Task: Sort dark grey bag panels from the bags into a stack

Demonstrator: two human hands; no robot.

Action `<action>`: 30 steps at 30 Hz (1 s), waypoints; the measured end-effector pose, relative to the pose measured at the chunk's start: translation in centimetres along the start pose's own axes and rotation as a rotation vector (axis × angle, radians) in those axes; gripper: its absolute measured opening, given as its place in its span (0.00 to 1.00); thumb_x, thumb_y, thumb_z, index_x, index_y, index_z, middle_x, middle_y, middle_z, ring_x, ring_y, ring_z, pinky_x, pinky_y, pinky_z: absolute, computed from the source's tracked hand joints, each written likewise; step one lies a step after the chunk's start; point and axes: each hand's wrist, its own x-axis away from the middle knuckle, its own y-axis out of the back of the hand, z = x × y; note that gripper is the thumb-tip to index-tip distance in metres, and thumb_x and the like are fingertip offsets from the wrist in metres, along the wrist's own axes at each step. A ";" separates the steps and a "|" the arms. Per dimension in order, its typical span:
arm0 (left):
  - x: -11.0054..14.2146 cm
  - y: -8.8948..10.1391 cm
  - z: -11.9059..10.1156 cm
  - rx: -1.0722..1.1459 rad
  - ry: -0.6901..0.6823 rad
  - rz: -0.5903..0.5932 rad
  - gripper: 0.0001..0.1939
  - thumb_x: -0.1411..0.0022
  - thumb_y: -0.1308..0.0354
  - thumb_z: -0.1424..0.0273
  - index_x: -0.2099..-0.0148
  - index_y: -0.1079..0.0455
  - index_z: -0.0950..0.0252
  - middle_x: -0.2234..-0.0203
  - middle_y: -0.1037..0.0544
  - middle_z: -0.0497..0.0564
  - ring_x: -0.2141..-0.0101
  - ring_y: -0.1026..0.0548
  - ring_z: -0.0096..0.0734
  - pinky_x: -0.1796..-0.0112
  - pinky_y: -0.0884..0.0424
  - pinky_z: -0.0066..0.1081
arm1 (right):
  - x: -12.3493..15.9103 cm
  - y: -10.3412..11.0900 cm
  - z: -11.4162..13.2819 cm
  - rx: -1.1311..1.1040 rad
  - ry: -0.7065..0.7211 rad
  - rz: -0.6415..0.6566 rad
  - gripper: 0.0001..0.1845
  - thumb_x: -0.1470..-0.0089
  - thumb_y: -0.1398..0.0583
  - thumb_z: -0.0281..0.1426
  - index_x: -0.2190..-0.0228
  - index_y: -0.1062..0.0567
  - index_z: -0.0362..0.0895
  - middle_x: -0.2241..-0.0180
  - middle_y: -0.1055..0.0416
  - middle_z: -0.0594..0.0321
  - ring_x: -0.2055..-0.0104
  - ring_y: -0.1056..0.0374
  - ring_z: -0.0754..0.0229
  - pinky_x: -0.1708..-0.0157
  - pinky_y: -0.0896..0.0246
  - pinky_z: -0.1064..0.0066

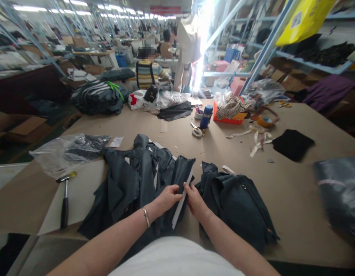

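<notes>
A dark grey garment piece (179,172) with a white strip (181,203) along its edge lies before me on the table. My left hand (169,197) pinches the fabric just left of the strip. On the other side, my right hand (196,200) has its thumb and fingers closed on the same edge. More dark grey fabric (122,180) is bunched to the left, with white edges showing in its folds. Close by on the right rests another folded dark garment (237,203) with a small metal eyelet.
A hammer (64,203) lies at left on a pale board (85,191), below a clear plastic bag (65,149). Further back are scissors (197,131), a blue bottle (206,117) and an orange box (229,117). A black fabric piece (293,145) sits right.
</notes>
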 end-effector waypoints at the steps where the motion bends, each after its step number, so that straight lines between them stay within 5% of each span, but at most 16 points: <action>1: 0.4 0.0 -0.4 0.129 0.031 0.004 0.14 0.51 0.41 0.64 0.73 0.43 0.65 0.80 0.40 0.42 0.79 0.40 0.21 0.76 0.42 0.24 | -0.3 -0.7 0.3 -0.020 0.030 0.013 0.30 0.53 0.40 0.52 0.57 0.31 0.43 0.63 0.27 0.56 0.63 0.29 0.54 0.70 0.33 0.68; 3: 0.9 0.4 -1.0 0.361 0.128 0.001 0.17 0.50 0.41 0.58 0.70 0.42 0.65 0.80 0.39 0.42 0.80 0.39 0.21 0.77 0.41 0.24 | -0.7 -1.8 0.8 -0.011 0.066 0.031 0.29 0.54 0.39 0.52 0.59 0.30 0.43 0.66 0.27 0.58 0.65 0.30 0.54 0.68 0.33 0.67; 6: 1.1 1.8 -1.7 0.575 0.184 -0.003 0.20 0.54 0.37 0.58 0.68 0.42 0.64 0.79 0.38 0.41 0.80 0.37 0.21 0.77 0.38 0.24 | -1.0 -2.4 1.5 0.075 0.143 0.036 0.36 0.54 0.40 0.52 0.49 0.36 0.45 0.61 0.28 0.57 0.61 0.30 0.54 0.63 0.33 0.64; 10: 1.1 3.1 -2.6 0.575 0.128 -0.053 0.16 0.58 0.36 0.68 0.70 0.40 0.66 0.78 0.34 0.44 0.78 0.33 0.23 0.76 0.35 0.24 | -0.7 -2.7 2.5 0.374 0.364 -0.093 0.40 0.54 0.40 0.51 0.45 0.40 0.42 0.52 0.34 0.49 0.57 0.32 0.53 0.57 0.35 0.61; 12: 1.3 2.8 -2.9 0.521 0.082 -0.051 0.13 0.57 0.38 0.71 0.67 0.36 0.68 0.75 0.30 0.47 0.76 0.30 0.25 0.76 0.35 0.24 | -0.4 -2.7 2.9 0.452 0.408 -0.038 0.35 0.52 0.40 0.48 0.48 0.35 0.41 0.52 0.33 0.50 0.57 0.32 0.53 0.56 0.36 0.61; 16: 1.8 1.2 -3.1 0.382 -0.002 -0.043 0.16 0.60 0.42 0.78 0.64 0.30 0.71 0.75 0.26 0.50 0.76 0.30 0.27 0.78 0.37 0.23 | 0.1 -2.4 3.7 0.255 0.268 0.118 0.25 0.53 0.38 0.45 0.59 0.28 0.42 0.63 0.25 0.57 0.61 0.29 0.52 0.57 0.34 0.61; 20: 2.0 1.3 -3.1 0.635 0.079 -0.007 0.20 0.61 0.44 0.79 0.60 0.31 0.68 0.74 0.25 0.50 0.75 0.28 0.30 0.76 0.33 0.26 | 0.7 -2.1 4.8 -0.026 0.073 0.157 0.24 0.58 0.35 0.42 0.61 0.28 0.42 0.68 0.24 0.60 0.67 0.28 0.54 0.63 0.33 0.61; 25: 2.0 3.3 -5.1 0.768 0.159 0.062 0.25 0.58 0.36 0.76 0.54 0.32 0.67 0.69 0.23 0.54 0.73 0.25 0.34 0.73 0.29 0.30 | 0.9 -1.6 6.4 0.141 0.205 0.307 0.23 0.66 0.32 0.29 0.63 0.26 0.42 0.68 0.25 0.64 0.65 0.30 0.57 0.60 0.36 0.67; 30: 5.9 3.5 -9.5 0.788 0.115 0.323 0.19 0.62 0.36 0.79 0.62 0.27 0.70 0.72 0.23 0.54 0.72 0.25 0.33 0.67 0.28 0.32 | -0.5 3.0 8.2 0.130 0.102 0.199 0.21 0.62 0.34 0.33 0.62 0.26 0.42 0.70 0.24 0.62 0.66 0.28 0.53 0.62 0.35 0.64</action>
